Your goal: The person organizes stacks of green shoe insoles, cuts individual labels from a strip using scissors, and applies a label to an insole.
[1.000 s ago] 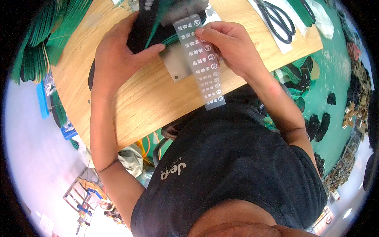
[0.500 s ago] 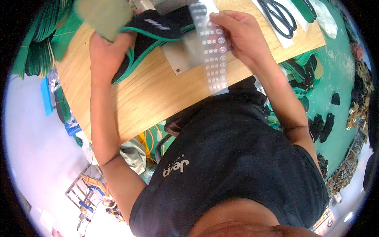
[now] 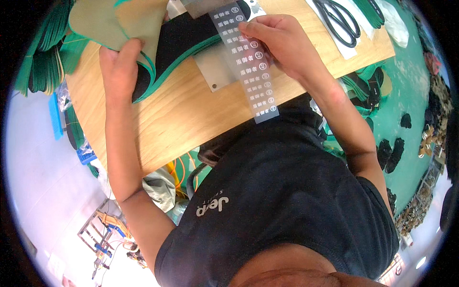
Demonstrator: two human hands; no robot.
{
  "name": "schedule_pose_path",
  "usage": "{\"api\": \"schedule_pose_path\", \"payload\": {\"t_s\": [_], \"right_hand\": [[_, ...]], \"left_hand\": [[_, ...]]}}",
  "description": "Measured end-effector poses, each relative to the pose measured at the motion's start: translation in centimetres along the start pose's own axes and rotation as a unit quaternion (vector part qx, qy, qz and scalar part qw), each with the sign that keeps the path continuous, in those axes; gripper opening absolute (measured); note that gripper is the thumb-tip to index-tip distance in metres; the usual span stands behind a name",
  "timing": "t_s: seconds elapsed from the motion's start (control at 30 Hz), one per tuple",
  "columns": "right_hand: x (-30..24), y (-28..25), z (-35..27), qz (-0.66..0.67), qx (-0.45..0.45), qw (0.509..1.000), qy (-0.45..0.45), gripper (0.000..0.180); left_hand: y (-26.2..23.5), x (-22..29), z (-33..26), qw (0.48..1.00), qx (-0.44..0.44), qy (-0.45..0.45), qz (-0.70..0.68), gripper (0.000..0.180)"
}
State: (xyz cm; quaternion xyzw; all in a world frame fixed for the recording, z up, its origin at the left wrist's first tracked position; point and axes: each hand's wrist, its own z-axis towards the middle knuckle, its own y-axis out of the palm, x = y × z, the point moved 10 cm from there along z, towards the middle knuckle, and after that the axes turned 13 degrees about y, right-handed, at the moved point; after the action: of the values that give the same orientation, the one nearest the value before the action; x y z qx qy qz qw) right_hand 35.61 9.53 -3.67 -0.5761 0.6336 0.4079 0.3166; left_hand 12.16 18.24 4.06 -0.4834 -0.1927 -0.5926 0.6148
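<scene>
My left hand (image 3: pixel 119 69) is closed on a beige, green-edged insole (image 3: pixel 112 21), thumb pressed on its pale face. Just beside it a black insole (image 3: pixel 179 33) with a green rim lies toward the metal plate (image 3: pixel 210 71) on the table; its far part is hidden. Between thumb and fingers of my right hand (image 3: pixel 287 45) is a clear strip of white printed labels (image 3: pixel 253 71). The strip hangs across the plate's right side, and its lower end reaches past the table's near edge.
On the wooden table (image 3: pixel 177 119), a white sheet with black looped cord (image 3: pixel 337 24) lies at the right. Stacks of green-edged insoles (image 3: pixel 50 48) stand at the far left. More insoles (image 3: pixel 366 88) sit below the table's right edge, and dark pieces (image 3: pixel 392 153) lie on the green floor.
The beige insole in my left hand has swung left and nearer, and the black insole's white mark is no longer visible. The label strip has shifted slightly left and is sharper.
</scene>
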Motion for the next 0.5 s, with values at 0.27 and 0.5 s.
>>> {"api": "schedule_pose_path", "payload": {"t_s": [0.27, 0.5], "right_hand": [[-0.6, 0.0, -0.3, -0.049, 0.032, 0.998, -0.003, 0.026], [-0.6, 0.3, -1.0, -0.042, 0.032, 0.999, 0.012, 0.029]], "left_hand": [[1.0, -0.2, -0.8, 0.996, -0.056, -0.033, 0.052, 0.027], [5.8, 3.2, -0.4, 0.964, -0.194, 0.063, 0.172, 0.059]]}}
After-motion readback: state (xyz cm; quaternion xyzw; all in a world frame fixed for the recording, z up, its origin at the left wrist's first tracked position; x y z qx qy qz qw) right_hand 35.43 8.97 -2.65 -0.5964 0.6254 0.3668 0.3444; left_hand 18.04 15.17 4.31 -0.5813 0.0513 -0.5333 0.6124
